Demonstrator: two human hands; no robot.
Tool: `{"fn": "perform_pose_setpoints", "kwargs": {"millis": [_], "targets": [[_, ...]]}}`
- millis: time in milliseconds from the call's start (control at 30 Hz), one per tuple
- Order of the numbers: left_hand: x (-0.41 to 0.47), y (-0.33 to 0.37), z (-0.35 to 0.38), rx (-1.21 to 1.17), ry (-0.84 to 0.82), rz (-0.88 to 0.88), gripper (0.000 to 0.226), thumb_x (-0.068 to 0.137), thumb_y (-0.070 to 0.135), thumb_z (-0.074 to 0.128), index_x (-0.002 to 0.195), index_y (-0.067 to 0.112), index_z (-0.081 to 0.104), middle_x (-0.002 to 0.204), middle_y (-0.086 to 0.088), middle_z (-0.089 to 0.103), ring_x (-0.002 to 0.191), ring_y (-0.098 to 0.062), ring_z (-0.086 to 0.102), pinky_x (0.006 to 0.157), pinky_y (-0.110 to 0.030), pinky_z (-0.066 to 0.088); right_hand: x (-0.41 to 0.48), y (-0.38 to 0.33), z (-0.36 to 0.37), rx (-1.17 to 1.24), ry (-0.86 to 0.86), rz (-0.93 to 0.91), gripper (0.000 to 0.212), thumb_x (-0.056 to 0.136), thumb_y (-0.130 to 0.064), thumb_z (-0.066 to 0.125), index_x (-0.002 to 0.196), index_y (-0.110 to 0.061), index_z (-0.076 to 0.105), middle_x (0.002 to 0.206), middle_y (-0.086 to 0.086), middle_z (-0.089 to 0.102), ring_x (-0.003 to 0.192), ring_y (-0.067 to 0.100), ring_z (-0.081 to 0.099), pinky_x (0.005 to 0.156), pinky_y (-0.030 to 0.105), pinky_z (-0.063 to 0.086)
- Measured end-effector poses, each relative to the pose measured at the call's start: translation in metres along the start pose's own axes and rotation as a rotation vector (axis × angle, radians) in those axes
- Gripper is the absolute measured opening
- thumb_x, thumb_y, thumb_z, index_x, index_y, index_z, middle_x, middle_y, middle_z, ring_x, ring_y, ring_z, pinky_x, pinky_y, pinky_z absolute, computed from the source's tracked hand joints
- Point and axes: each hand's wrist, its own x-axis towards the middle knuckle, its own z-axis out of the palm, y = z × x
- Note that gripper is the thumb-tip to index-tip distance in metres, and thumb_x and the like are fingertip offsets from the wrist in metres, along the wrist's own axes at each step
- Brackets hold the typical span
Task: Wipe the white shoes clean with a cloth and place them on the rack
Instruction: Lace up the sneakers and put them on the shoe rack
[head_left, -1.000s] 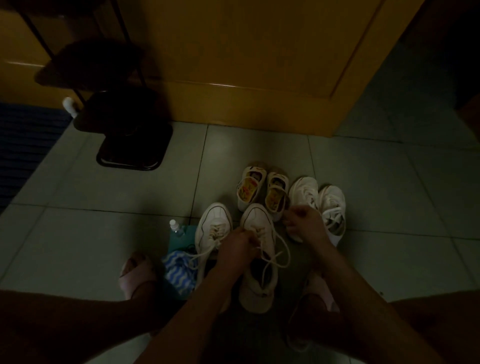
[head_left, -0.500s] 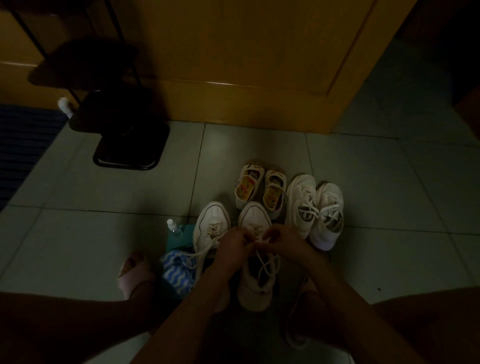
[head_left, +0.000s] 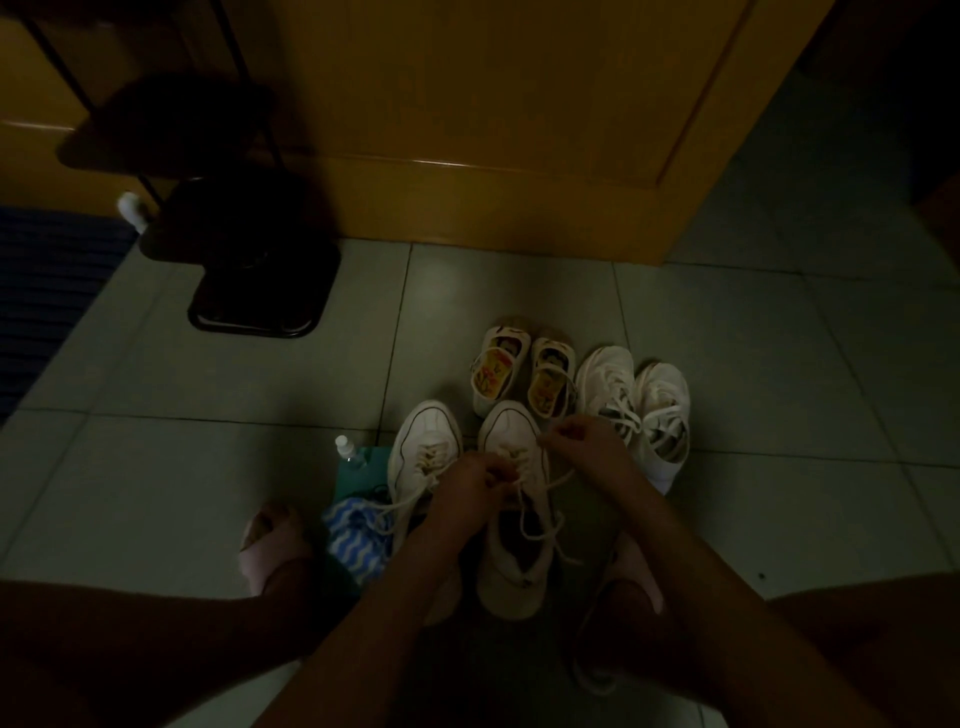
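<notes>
White laces (head_left: 551, 482) are pinched in both hands, left hand (head_left: 470, 486) low over the white shoe (head_left: 510, 428), right hand (head_left: 589, 451) higher, just apart. The striped cloth (head_left: 356, 538) lies near.

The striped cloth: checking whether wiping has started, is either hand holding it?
No, the striped cloth lies on the floor while the left hand and right hand both pinch the laces of a white shoe.

A yellow-brown door (head_left: 519, 104) fills the upper middle of the frame, its foot meeting a pale tiled floor (head_left: 208, 467). A dark blue rug (head_left: 47, 280) lies at the left edge. A small white-capped bottle (head_left: 347, 451) stands low, left of centre. A pink slipper (head_left: 270, 551) shows at lower left.
</notes>
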Motion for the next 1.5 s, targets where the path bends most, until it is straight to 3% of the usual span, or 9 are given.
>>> {"fn": "perform_pose_setpoints", "kwargs": {"millis": [233,433,633,833,933,1100,1233,1367,1500], "targets": [[-0.001,0.004,-0.003,0.199,-0.038,0.062,0.036,0.080,0.023,0.070,0.114,0.011,0.064,0.124,-0.010,0.050,0.108,-0.027,0.055,0.089,-0.030,0.045,0.008,0.000,-0.013,-0.038,0.120,-0.089,0.022,0.080,-0.021,0.071,0.086,0.000,0.068,0.067,0.004,0.060,0.060,0.008,0.054,0.048,0.008,0.039],[-0.002,0.006,0.000,0.178,-0.015,0.033,0.032,0.078,0.031,0.072,0.102,0.010,0.067,0.114,-0.012,0.056,0.101,-0.026,0.058,0.089,-0.038,0.050,0.008,0.015,-0.007,-0.186,-0.006,-0.075,0.021,0.085,-0.019,0.065,0.099,-0.003,0.068,0.095,0.008,0.066,0.086,0.016,0.059,0.071,0.025,0.042],[-0.006,0.008,0.000,0.060,0.083,-0.003,0.014,0.083,0.016,0.066,0.095,0.009,0.065,0.100,-0.013,0.065,0.084,-0.017,0.059,0.067,-0.024,0.046,0.006,0.019,-0.002,-0.168,-0.079,-0.066,0.023,0.084,-0.020,0.067,0.097,-0.002,0.069,0.093,0.015,0.068,0.072,0.013,0.058,0.061,0.020,0.043],[-0.008,0.010,-0.007,0.011,0.112,0.004,0.022,0.082,0.009,0.066,0.103,0.008,0.064,0.100,-0.010,0.067,0.093,-0.020,0.062,0.074,-0.024,0.045,0.006,0.020,-0.004,-0.189,-0.149,-0.072,0.025,0.082,-0.025,0.069,0.101,-0.009,0.069,0.098,0.014,0.070,0.081,0.020,0.064,0.071,0.033,0.052],[-0.005,0.008,-0.015,-0.009,0.100,-0.013,0.023,0.083,0.006,0.064,0.106,0.006,0.065,0.106,-0.012,0.067,0.098,-0.020,0.062,0.077,-0.021,0.044,0.004,0.021,-0.003,-0.240,-0.204,-0.065,0.033,0.083,-0.026,0.068,0.112,-0.013,0.065,0.099,0.010,0.066,0.078,0.017,0.063,0.064,0.028,0.052],[-0.004,0.009,-0.023,0.005,0.124,0.004,0.016,0.085,0.008,0.063,0.097,0.001,0.069,0.103,-0.013,0.069,0.090,-0.014,0.059,0.067,-0.008,0.034,0.006,0.024,-0.008,-0.377,-0.225,-0.090,0.017,0.086,-0.014,0.064,0.093,0.000,0.071,0.077,0.007,0.064,0.049,-0.005,0.055,0.056,0.012,0.042],[-0.005,0.009,-0.031,0.041,0.070,0.025,0.018,0.088,0.006,0.058,0.101,-0.001,0.068,0.105,-0.015,0.068,0.096,-0.019,0.061,0.070,-0.008,0.035,0.011,0.037,-0.016,-0.542,-0.151,-0.025,0.016,0.087,-0.014,0.060,0.076,-0.006,0.066,0.068,0.008,0.057,0.066,0.019,0.059,0.065,0.031,0.043],[-0.003,0.010,-0.041,0.222,-0.069,0.039,0.023,0.092,0.008,0.052,0.107,0.001,0.067,0.111,-0.015,0.066,0.104,-0.028,0.060,0.081,-0.021,0.040,0.008,0.051,-0.021,-0.591,-0.111,0.126,0.021,0.088,-0.016,0.060,0.103,-0.001,0.062,0.100,0.018,0.062,0.094,0.030,0.061,0.067,0.028,0.041],[-0.002,0.011,-0.046,0.248,-0.148,-0.015,0.026,0.094,0.011,0.049,0.114,0.003,0.064,0.118,-0.016,0.063,0.109,-0.030,0.058,0.086,-0.027,0.044,0.003,0.039,-0.014,-0.474,-0.240,0.075,0.023,0.092,-0.015,0.054,0.107,0.002,0.062,0.105,0.022,0.065,0.083,0.025,0.059,0.059,0.020,0.040]]}}
